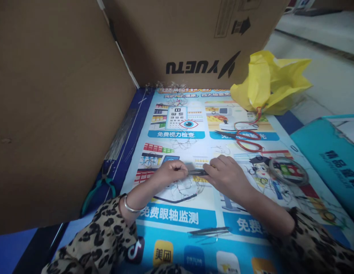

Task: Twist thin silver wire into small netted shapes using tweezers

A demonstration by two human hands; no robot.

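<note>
My left hand [174,171] is closed in a pinch, thumb against forefinger; whatever lies between the fingertips is too small to make out. From my right hand [222,174], wrapped round its handles, a pair of needle-nose pliers [197,172] points left. The tips of its dark jaws meet my left fingertips. Just below both hands lies a loose tangle of thin wire [185,190] on the printed poster sheet [177,238]. Nearer to me rests a small bundle of straight dark wires [209,231].
Red-handled scissors [248,140] lie beyond my right hand, near a yellow bag [259,83]. A wire coil [289,171] is at right, by a teal box [331,156]. Teal-handled pliers [98,190] and straight wires [121,137] lie left. Cardboard [179,38] walls the back and left.
</note>
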